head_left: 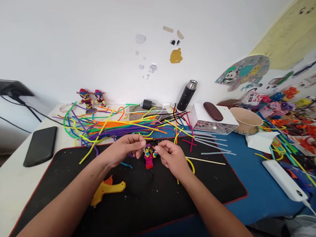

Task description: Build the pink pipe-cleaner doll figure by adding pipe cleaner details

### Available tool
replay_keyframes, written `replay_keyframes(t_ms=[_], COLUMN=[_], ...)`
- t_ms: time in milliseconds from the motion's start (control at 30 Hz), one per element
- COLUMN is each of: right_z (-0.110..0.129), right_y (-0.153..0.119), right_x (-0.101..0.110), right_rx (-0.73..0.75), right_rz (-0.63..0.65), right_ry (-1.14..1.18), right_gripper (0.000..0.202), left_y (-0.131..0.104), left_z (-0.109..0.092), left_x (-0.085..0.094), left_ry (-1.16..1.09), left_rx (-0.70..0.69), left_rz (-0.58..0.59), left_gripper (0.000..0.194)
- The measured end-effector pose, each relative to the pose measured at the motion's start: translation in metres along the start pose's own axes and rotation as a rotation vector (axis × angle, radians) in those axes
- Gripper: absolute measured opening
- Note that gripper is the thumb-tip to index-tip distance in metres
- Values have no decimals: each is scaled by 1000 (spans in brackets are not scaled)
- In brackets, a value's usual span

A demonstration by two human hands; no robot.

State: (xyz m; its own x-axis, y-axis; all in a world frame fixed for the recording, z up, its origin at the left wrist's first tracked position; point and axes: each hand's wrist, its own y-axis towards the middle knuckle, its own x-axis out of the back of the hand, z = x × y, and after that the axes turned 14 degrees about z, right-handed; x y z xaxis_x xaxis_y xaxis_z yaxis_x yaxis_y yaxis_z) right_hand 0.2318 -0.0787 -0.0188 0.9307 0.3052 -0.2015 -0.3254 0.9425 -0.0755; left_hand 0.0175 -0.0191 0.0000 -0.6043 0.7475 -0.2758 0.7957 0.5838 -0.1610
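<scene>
A small pipe-cleaner figure (149, 162) with a magenta body, blue-and-yellow hands and a dark, purple-edged head is held above the black desk mat (170, 202). At the left side of its head, my left hand (129, 147) is closed in a pinch. My right hand (173, 158) pinches at the other side of the head, thumb against forefinger. The exact bits between the fingertips are too small to see. Below my left hand lies a yellow glue gun (110, 189) with an orange trigger, partly hidden by my forearm.
Many coloured pipe cleaners (113, 129) spread behind the mat. Two similar figures (86, 98) stand against the wall. A phone (40, 146) lies left; a black thermos (186, 96), a white box (199, 116), a bowl (247, 118) and a white power bank (284, 180) are right.
</scene>
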Motion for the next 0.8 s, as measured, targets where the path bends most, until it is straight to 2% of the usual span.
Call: replay_keyframes(t_ms=[267,467,633,800], right_z=[-4,-2,-3,-8], right_y=[-7,-3,-4,-12], right_x=[-1,-6,-13,-4], right_rx=[48,86,86,42], right_rz=[-76,-133,-110,-81], right_ry=[96,160,188,125], right_gripper=[40,40,40,43], left_y=[5,5,5,4], left_z=[6,3,1,0], left_x=[-8,-10,-10,-12], left_ry=[-51,27,85,123], left_rx=[21,4,-8,3], left_rz=[28,60,84,78], left_gripper=[49,44,40,35])
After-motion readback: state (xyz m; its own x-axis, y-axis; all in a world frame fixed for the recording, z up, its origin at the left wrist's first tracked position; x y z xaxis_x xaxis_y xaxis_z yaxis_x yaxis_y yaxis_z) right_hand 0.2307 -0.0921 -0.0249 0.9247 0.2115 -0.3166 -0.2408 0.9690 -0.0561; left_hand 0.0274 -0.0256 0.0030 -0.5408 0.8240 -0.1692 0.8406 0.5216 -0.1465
